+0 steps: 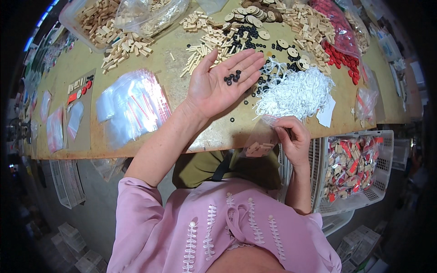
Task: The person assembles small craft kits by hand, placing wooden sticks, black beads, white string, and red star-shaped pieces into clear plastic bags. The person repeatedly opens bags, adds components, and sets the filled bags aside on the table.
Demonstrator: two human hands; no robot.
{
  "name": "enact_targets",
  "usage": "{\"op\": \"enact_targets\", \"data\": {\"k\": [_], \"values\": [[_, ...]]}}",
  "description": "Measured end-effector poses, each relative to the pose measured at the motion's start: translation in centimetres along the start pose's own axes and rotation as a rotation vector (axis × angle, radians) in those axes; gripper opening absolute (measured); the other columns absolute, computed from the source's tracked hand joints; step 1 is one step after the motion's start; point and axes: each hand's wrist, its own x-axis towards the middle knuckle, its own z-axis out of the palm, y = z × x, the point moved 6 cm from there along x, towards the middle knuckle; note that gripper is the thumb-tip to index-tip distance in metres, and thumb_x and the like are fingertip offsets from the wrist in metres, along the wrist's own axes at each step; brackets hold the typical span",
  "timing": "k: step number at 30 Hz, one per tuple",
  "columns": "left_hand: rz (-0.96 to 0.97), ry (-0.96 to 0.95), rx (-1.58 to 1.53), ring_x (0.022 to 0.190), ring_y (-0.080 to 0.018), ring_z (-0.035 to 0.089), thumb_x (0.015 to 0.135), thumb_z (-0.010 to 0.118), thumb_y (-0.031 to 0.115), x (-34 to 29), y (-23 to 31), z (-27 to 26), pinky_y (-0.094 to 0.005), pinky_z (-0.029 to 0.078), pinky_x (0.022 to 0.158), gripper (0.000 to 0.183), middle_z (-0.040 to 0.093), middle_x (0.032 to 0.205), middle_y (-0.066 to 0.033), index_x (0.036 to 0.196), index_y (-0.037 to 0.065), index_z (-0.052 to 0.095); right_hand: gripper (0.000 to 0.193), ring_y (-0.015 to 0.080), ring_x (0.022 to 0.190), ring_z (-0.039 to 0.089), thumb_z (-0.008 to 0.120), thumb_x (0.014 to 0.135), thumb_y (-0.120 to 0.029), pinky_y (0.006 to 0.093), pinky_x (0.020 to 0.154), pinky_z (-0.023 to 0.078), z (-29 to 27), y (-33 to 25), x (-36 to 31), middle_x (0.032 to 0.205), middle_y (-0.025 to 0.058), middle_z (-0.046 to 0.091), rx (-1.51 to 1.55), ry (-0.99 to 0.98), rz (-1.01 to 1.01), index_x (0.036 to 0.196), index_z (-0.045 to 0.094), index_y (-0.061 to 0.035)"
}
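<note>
My left hand is stretched out palm up over the table, its fingers flat. Several small black rings lie loose on it near the base of the fingers. At the table's front edge, my right hand pinches the upper part of a clear zip bag between thumb and fingers. Flat wooden pieces rest in the bottom of the bag. Just beyond the right hand spreads a heap of white cords. Loose black rings and wooden sticks are piled beyond my left hand.
Empty zip bags are stacked on the left, beside a board with sample parts. Wooden blocks, round wooden discs and red pieces lie at the back. A white crate with filled bags stands at the lower right.
</note>
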Motion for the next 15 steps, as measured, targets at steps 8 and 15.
{"op": "enact_targets", "data": {"k": [8,15], "values": [[0.033,0.026,0.003,0.138,-0.0400,0.052,0.112,0.022,0.042,-0.5,1.9,-0.8,-0.0490,0.050,0.112,0.066,0.051,0.147,-0.0310,0.145,-0.012,0.044,0.011,0.0249,0.086,0.068,0.069,0.088,0.006,0.0331,0.077,0.053,0.2,-3.7,0.7,0.092,0.0115,0.069,-0.032,-0.041,-0.096,0.097,0.069,-0.0004],[0.009,-0.051,0.191,0.134,-0.0399,0.056,0.113,0.016,0.045,-2.3,-0.8,7.3,-0.0480,0.052,0.109,0.072,0.056,0.141,-0.0296,0.142,-0.013,0.048,0.008,0.0328,0.098,0.068,0.067,0.090,0.000,0.0371,0.086,0.054,2.0,-12.0,3.4,0.107,0.0182,0.068,-0.235,-0.143,-0.216,0.098,0.067,0.0007]]}}
